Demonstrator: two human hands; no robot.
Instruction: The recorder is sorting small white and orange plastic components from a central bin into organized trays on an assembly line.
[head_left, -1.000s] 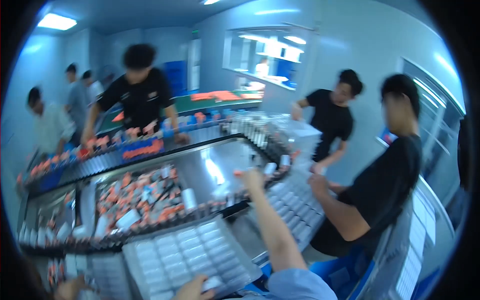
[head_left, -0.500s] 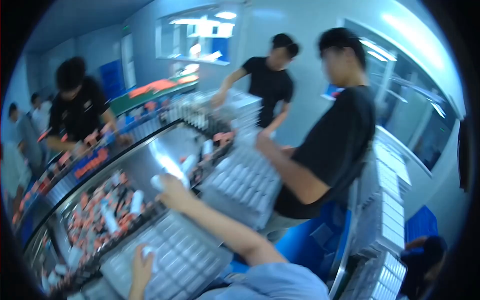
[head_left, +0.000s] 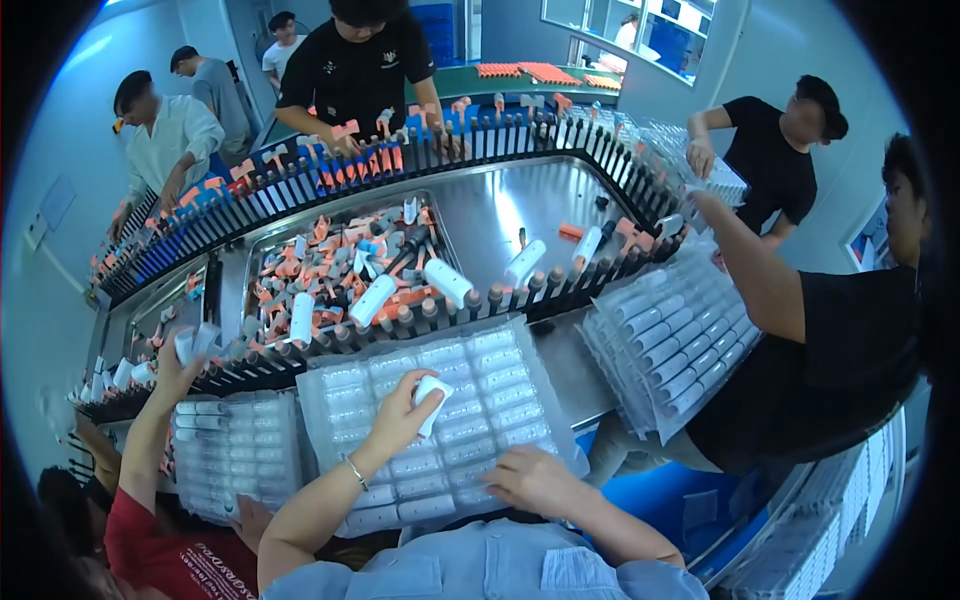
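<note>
In front of me lies a clear plastic blister tray [head_left: 455,352] with rows of long pockets. White rounded plastic casings [head_left: 385,516] fill some of its nearest pockets. My left hand [head_left: 402,414], a bracelet on its wrist, is above the tray's middle. It is closed around a white plastic casing [head_left: 434,404], held tilted. My right hand [head_left: 538,482] hovers at the tray's lower right with fingers loosely bent and apart, and nothing shows in it. Beyond the tray, more white casings [head_left: 447,283] rest on the black slotted rack [head_left: 478,304].
A metal tray [head_left: 440,215] behind the rack holds a heap of orange, grey and black parts [head_left: 330,262]. At left, a person in red lifts a white part over another blister tray [head_left: 240,455]. A person in black at right handles stacked, filled trays [head_left: 675,340].
My view has swung left. My right hand has come back from the rack to the tray, and the white casing it held no longer shows in it. My left hand still grips a casing.
</note>
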